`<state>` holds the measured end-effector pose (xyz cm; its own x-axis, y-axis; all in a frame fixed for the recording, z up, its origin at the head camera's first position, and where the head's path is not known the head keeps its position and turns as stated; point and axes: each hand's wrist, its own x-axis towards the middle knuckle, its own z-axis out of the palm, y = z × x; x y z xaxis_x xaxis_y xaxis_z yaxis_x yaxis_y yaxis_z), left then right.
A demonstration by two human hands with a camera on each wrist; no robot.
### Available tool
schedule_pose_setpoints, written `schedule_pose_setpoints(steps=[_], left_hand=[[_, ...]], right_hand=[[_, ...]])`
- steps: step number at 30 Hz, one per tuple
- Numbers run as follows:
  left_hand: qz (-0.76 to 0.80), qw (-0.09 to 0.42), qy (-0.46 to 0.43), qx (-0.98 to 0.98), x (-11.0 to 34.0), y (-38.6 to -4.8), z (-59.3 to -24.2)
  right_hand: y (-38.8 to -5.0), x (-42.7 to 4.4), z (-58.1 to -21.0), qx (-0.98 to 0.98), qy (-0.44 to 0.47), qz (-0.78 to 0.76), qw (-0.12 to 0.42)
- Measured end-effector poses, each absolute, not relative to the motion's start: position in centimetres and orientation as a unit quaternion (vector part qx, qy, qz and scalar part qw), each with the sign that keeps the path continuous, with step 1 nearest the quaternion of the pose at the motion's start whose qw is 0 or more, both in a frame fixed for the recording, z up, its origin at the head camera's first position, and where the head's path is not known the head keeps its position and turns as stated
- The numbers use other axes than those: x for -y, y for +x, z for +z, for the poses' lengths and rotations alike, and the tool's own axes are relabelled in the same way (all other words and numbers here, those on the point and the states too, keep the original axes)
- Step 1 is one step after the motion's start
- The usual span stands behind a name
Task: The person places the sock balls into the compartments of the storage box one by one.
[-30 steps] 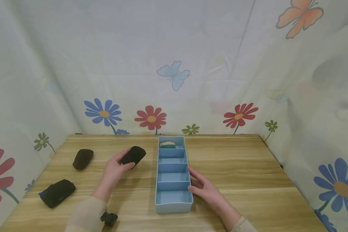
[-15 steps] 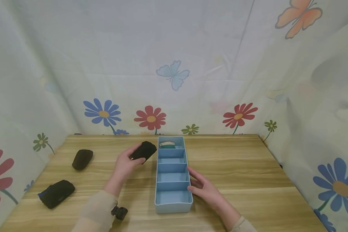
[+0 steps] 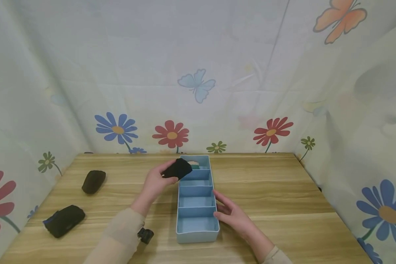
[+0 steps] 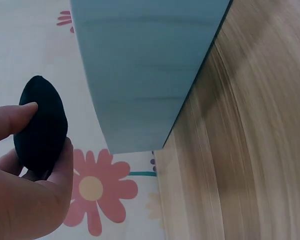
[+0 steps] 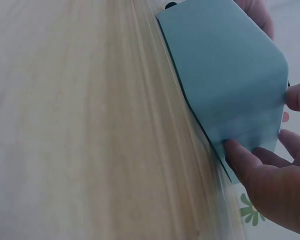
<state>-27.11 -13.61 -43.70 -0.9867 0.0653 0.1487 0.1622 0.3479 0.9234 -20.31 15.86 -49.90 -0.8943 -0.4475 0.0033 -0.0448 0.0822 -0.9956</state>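
The left hand pinches a folded black cloth bundle over the left rim of the blue divided box, near its far end. In the left wrist view, thumb and fingers press the black bundle from both sides, beside the box wall. A green and beige item lies in the farthest compartment, partly hidden by the bundle. The right hand touches the box's right side with its fingertips; in the right wrist view its fingers rest against the box wall.
Two more black bundles lie on the left of the wooden table: one farther back, one nearer the front. A flowered curtain stands behind the table and at both sides. A small black device sits at the left wrist.
The left hand has moved right with the black bundle, from the table area left of the box to over its rim. The right hand and the box have stayed in place.
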Motion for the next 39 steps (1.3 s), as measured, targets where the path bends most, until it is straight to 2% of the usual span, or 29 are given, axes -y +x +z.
schedule_pose_setpoints(steps=[20,39], left_hand=[[-0.495,0.031,-0.133,0.858,10.4,-27.9,-43.2],[-0.445,0.006,-0.197,0.874,9.6,-29.3,-43.6]], right_hand=[[-20.3,-15.8,-50.0,-0.717,-0.164,-0.659,0.155],[-20.4,-15.9,-50.0,-0.714,-0.165,-0.661,0.162]])
